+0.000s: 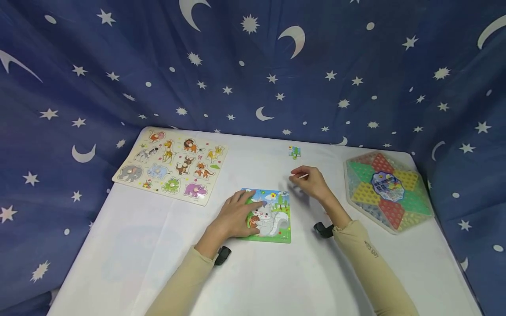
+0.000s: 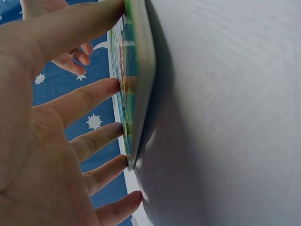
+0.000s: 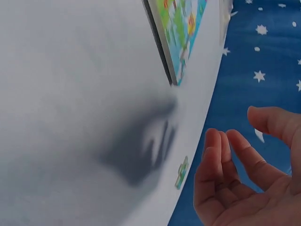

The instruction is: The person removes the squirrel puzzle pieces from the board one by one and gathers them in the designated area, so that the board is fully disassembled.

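A square jigsaw puzzle (image 1: 278, 221) with a grey squirrel picture lies on the white table in the head view. My left hand (image 1: 237, 215) spreads over its left side, fingertips and thumb resting on the picture and its edge. In the left wrist view the fingers (image 2: 94, 96) are apart and nearly straight along the puzzle board (image 2: 143, 70). Beyond the puzzle's upper right corner, my right hand (image 1: 312, 182) hovers over the table with loosely bent fingers and nothing between them. A small loose puzzle piece (image 1: 294, 152) lies farther back, also visible in the right wrist view.
To the left lies an animal knob-puzzle board (image 1: 179, 164). A hexagonal game box (image 1: 389, 188) with coloured triangles sits on the right. Behind the white table (image 1: 178, 245) hangs a dark blue curtain (image 1: 237, 105) with stars and moons.
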The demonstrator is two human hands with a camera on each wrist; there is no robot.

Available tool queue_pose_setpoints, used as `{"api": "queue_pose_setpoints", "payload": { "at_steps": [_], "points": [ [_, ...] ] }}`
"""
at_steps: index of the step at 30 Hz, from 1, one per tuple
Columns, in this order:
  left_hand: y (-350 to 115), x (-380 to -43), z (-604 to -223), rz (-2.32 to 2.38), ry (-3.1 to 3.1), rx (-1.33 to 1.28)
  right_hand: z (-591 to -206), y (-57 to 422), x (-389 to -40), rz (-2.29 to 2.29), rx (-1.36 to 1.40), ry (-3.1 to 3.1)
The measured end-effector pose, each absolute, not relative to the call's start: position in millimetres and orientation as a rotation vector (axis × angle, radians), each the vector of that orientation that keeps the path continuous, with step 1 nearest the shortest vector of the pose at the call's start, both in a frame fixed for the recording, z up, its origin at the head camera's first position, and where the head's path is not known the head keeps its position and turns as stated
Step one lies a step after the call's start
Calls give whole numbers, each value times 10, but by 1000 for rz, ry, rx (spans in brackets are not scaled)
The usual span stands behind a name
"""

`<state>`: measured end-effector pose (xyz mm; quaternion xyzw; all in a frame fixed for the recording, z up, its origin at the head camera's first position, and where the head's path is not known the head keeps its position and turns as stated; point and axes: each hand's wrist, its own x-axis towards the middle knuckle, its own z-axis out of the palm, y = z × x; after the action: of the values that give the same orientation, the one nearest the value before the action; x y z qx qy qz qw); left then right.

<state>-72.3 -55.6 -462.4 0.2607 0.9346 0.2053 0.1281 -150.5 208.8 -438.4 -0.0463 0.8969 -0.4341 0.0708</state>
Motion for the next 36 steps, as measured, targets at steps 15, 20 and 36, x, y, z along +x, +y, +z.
{"api": "queue_pose_setpoints", "payload": {
  "at_steps": [15, 20, 36],
  "points": [
    [-583, -694, -4660, 590, 2727, 760, -4536, 1977, -1093, -1197, -252, 2652],
    [-563, -716, -4645, 594, 2731, 761, -4546, 1988, -1014, -1185, -273, 2658],
    [-559, -732, -4653, 572, 2728, 761, -4593, 1917, -858, -1069, -325, 2719]
  ]
}}
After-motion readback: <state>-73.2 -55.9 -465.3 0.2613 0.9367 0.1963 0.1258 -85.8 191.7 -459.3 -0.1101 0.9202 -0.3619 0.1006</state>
